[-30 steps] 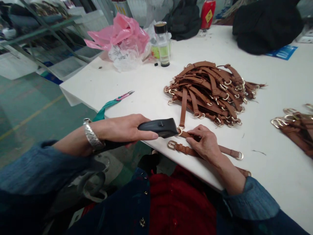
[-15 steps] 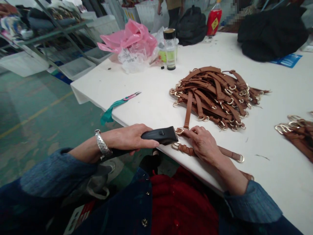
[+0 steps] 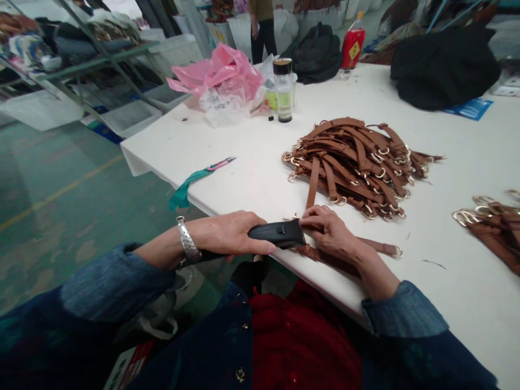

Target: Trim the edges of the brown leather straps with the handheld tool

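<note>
My left hand [image 3: 229, 234] is wrapped around a black electric clipper [image 3: 276, 234] with a small switch on top. The clipper's broad head reaches right up to my right hand's fingertips. My right hand [image 3: 331, 233] is closed, pinching a brown leather strap [image 3: 312, 187] near its gold-coloured metal fitting, which is mostly hidden. Under and beside that hand lies another brown strap with a ring [image 3: 388, 249] at its right end. A large pile of brown straps [image 3: 353, 162] with gold-coloured rings and buckles lies just beyond.
Pink-handled thread snips [image 3: 221, 163] with a teal cloth strip lie near the white table's [image 3: 260, 179] left edge. Farther back are a pink plastic bag [image 3: 227, 70], a glass bottle [image 3: 283, 92] and black cloth [image 3: 442, 67]. More straps [image 3: 491, 227] lie at right. A person [image 3: 262, 27] stands behind.
My left hand has moved the clipper rightward, its head now covering the strap's metal fitting. My right fingers still pinch the strap. The whole view has shifted slightly.
</note>
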### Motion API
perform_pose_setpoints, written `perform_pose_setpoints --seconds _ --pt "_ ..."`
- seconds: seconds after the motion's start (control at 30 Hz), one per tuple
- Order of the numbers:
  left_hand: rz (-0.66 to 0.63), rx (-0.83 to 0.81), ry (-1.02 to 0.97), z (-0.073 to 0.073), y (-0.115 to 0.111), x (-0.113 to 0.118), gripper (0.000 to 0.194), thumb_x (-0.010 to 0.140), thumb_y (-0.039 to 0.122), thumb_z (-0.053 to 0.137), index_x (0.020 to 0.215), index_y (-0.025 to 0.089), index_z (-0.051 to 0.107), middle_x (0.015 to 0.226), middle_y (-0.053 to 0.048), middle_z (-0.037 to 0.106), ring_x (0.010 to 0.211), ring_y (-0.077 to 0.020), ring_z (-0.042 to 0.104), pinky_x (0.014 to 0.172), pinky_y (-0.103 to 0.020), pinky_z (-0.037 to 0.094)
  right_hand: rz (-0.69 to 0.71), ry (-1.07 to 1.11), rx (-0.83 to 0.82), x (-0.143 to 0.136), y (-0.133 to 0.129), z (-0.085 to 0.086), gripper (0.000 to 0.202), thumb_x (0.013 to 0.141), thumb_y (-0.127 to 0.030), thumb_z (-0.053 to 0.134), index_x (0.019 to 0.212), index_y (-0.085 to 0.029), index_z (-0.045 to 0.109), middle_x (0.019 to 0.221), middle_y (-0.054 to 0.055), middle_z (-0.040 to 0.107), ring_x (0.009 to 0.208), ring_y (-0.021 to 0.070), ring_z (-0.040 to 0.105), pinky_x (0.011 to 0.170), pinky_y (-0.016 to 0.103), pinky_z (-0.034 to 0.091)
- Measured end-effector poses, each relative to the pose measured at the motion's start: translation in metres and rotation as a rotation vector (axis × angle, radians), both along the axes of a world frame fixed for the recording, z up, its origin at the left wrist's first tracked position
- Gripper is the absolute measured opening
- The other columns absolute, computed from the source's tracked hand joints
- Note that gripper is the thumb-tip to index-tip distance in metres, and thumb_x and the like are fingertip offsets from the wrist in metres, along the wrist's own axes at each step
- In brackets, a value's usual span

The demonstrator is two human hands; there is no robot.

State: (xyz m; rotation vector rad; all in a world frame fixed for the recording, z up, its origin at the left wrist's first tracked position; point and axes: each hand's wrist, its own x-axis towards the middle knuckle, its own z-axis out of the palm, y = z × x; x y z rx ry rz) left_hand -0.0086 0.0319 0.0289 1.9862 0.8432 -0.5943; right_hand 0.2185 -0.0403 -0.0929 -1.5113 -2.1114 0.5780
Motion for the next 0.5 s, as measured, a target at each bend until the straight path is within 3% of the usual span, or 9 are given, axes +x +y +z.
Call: perform_pose_setpoints --seconds 0.1,0.27,0.4,0.5 --pt "0.003 0.024 0.005 -0.002 -0.001 0.001 0.048 0.078 0.063 0.049 0.086 0.016 0.059 0.057 0.001 0.056 0.045 -0.0123 0.054 0.040 -0.020 0.038 -0.023 0.066 0.007 0.001 0.002 -0.007 0.039 0.077 -0.006 0.048 0.107 -0.027 0.064 0.107 0.002 0.059 0.095 0.0185 0.048 0.082 0.032 0.038" --pt "0.031 0.001 0.009 -0.009 0.004 -0.001 0.050 0.078 0.064 0.047 0.087 0.016 0.057 0.055 0.001 0.055 0.043 -0.0126 0.052 0.040 -0.021 0.039 0.009 -0.087 0.002 -0.005 0.002 -0.002 0.051 0.079 -0.007 0.045 0.126 -0.024 0.050 0.109 0.006 0.059 0.094 0.0205 0.048 0.083 0.034 0.038" --pt "0.085 0.021 0.009 -0.018 0.013 -0.007 0.053 0.077 0.067 0.045 0.083 0.016 0.056 0.054 0.001 0.054 0.042 -0.0134 0.053 0.040 -0.022 0.038 -0.026 -0.166 0.014 -0.012 -0.002 0.001 0.047 0.072 -0.006 0.048 0.116 -0.023 0.056 0.108 0.006 0.058 0.095 0.0220 0.047 0.084 0.036 0.038" --pt "0.123 0.014 0.030 -0.018 0.016 -0.011 0.054 0.076 0.069 0.045 0.081 0.016 0.056 0.055 0.000 0.055 0.043 -0.0139 0.053 0.040 -0.023 0.038 -0.060 -0.123 0.033 -0.016 -0.005 0.000 0.038 0.077 -0.011 0.048 0.110 -0.024 0.060 0.115 0.005 0.055 0.100 0.0222 0.047 0.086 0.037 0.038"
